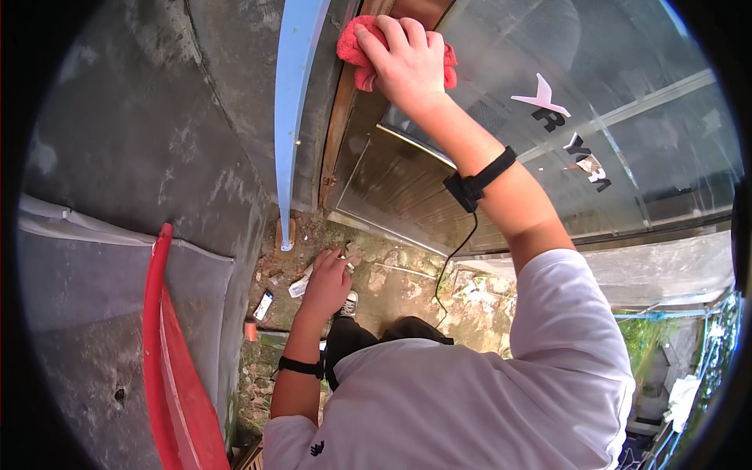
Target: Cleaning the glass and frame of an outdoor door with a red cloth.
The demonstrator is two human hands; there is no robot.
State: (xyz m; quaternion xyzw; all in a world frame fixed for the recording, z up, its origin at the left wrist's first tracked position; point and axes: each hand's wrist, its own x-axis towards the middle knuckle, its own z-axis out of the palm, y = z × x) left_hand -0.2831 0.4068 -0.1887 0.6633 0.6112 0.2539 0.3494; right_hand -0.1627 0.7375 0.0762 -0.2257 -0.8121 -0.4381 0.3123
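At the top of the head view, my right hand (411, 61) grips a folded red cloth (355, 47), pressed near the wooden frame (341, 117) beside a glass pane (499, 59). Its fingers curl over the cloth. A wood-grain lower panel (405, 188) lies below the glass. My left hand (330, 282) hangs lower down over the ground, fingers apart, with nothing seen in it; part of its palm side is hidden. Black straps with small devices circle both forearms, and a black cable (446, 264) runs from the right one.
A light-blue pole (288, 117) stands between the grey wall (147, 117) and the frame. A red tube with red sheeting (154, 329) is at the left. Small litter, including a blue-and-white packet (264, 305), lies on the rough ground (405, 288). Blue lines hang at lower right.
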